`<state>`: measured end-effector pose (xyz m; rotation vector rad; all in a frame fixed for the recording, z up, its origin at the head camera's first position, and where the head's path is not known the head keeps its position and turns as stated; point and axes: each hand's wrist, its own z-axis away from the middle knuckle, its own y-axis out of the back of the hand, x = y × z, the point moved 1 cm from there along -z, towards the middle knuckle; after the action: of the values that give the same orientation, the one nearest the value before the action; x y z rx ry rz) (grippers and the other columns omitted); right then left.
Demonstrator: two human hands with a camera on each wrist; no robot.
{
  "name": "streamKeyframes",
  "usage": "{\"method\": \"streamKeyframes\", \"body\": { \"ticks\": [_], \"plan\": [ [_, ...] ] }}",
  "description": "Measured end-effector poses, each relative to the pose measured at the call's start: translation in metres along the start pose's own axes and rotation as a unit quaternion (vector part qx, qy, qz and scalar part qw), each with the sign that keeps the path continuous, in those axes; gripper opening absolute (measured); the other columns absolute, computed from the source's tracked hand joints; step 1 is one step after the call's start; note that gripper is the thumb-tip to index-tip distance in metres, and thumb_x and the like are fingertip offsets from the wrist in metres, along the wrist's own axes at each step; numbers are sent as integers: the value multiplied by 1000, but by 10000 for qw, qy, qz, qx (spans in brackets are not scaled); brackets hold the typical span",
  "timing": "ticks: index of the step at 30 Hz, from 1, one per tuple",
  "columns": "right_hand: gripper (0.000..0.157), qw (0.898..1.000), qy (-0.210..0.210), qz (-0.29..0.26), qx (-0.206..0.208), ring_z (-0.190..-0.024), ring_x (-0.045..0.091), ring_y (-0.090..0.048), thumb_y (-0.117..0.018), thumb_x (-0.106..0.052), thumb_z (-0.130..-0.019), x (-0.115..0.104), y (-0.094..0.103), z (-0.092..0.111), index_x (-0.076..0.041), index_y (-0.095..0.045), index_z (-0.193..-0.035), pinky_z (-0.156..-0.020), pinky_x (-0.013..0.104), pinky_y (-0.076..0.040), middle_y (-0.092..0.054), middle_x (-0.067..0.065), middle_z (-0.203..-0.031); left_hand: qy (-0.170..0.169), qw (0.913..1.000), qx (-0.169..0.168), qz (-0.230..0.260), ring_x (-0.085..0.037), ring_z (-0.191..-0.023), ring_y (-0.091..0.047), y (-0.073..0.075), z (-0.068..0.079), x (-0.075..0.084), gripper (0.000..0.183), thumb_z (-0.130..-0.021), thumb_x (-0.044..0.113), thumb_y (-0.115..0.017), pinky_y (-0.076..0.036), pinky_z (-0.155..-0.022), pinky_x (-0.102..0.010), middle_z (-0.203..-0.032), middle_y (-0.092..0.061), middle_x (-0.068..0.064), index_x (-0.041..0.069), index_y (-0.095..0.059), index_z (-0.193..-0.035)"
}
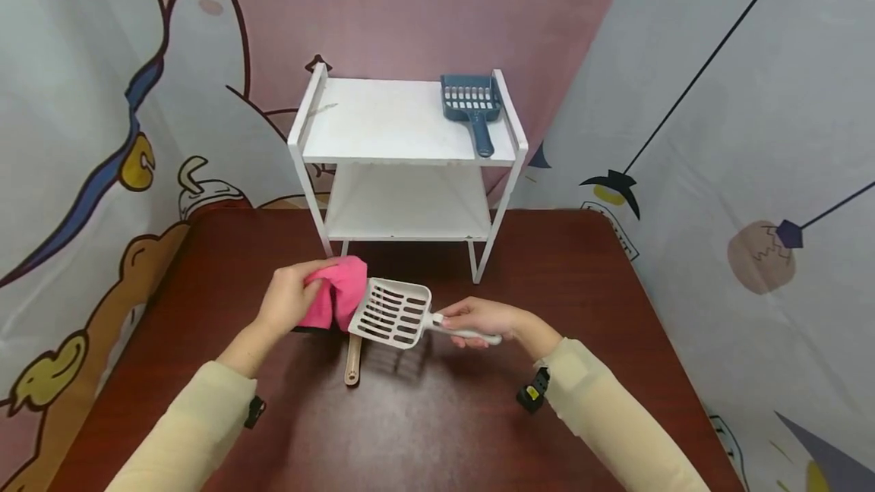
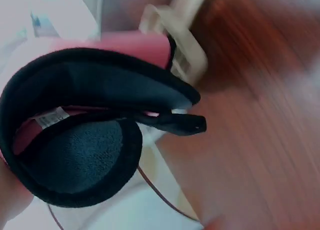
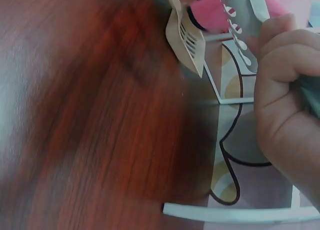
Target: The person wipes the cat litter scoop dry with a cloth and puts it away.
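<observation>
My left hand (image 1: 283,298) pinches a pink cloth (image 1: 352,279) by its upper left part. In the left wrist view this cloth (image 2: 90,74) curls into a loop, showing black edging, a dark lining and a small white tag. My right hand (image 1: 481,321) grips the handle of a pale grey slotted litter scoop (image 1: 393,315), whose head is raised above the table beside the cloth. A tan scoop's handle (image 1: 352,363) shows below on the table. Its slotted head (image 3: 187,44) appears in the right wrist view, but is hidden from the head view.
A white two-tier shelf (image 1: 396,127) stands at the back of the brown table (image 1: 437,431). On its top tier, at the right, lies a blue slotted scoop (image 1: 472,101). Printed curtains (image 1: 718,135) surround the table at the back and sides.
</observation>
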<state>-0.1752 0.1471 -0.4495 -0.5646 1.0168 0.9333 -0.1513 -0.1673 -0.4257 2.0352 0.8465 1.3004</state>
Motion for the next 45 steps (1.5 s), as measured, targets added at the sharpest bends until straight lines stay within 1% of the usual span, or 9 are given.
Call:
{"method": "streamKeyframes", "body": {
  "ticks": [3,6,8,14,18,31,35,38,45],
  "plan": [
    [36,10000,-7,-3,-74,-40,3,-38,-45,-16,-98,1,-3,-5,7,-50,-126,-41,18,-33,-52,-2,-62,118,9993,-114,346,-17,-66,-55,-7,-5,18,29,-82,-4,-60,-47,-61,-31,-95,-70,-19,4,-70,-108],
    [36,9999,-17,103,-131,-41,4,-39,-45,-17,-98,0,-8,-12,5,-51,-126,-41,19,-34,-52,-2,-62,-36,9965,-661,513,-7,-50,-37,-24,-5,37,29,-83,-3,-57,-36,-49,-21,-87,-70,-15,5,-70,-108],
    [36,9996,-32,265,-124,-40,5,-38,-46,-17,-97,-3,-11,-15,3,-52,-127,-41,19,-34,-52,-2,-61,-199,9947,-907,432,-4,-49,-31,-36,-4,45,27,-83,-2,-58,-32,-48,-18,-86,-71,-12,5,-70,-106],
    [36,9978,-46,660,34,-39,6,-39,-48,-17,-97,-7,-14,-21,-1,-54,-129,-41,20,-35,-53,0,-58,-950,9884,-1176,-111,-7,-69,-58,-59,4,56,14,-81,3,-67,-48,-64,-23,-86,-71,-3,6,-70,-94],
    [36,9985,31,515,161,-39,6,-38,-48,-15,-97,-9,-13,-18,0,-53,-129,-40,20,-34,-52,0,-58,-1167,9844,-1293,-249,-8,-68,-57,-60,4,56,11,-82,4,-67,-48,-65,-22,-80,-68,3,10,-69,-91],
    [38,9990,281,295,173,-41,4,-39,-48,-13,-96,-15,-13,-10,2,-50,-131,-40,19,-34,-53,-1,-60,-1272,9857,-925,-609,-5,-62,-49,-42,-3,38,17,-80,-3,-62,-40,-59,-19,-70,-62,6,13,-66,-79],
    [37,9986,271,408,189,-41,4,-39,-48,-14,-97,-15,-12,-8,1,-51,-130,-40,19,-34,-53,-1,-60,-1076,9868,-794,-909,-10,-67,-58,-35,-3,31,20,-81,-4,-60,-48,-61,-26,-80,-68,1,11,-69,-88],
    [35,9980,169,571,192,-40,5,-40,-50,-13,-95,-12,-10,-6,1,-53,-127,-40,20,-34,-55,0,-61,-703,9898,-671,-1046,-20,-80,-67,-28,-4,23,23,-81,-4,-61,-53,-69,-35,-93,-71,-8,7,-70,-100],
    [34,9978,55,485,442,-37,6,-42,-61,-2,-84,-3,-6,0,2,-45,-114,-38,20,-36,-64,7,-69,111,9982,-116,-572,-33,-92,-67,-10,-8,9,25,-82,-2,-65,-53,-78,-46,-101,-70,-19,3,-69,-106]
  ]
}}
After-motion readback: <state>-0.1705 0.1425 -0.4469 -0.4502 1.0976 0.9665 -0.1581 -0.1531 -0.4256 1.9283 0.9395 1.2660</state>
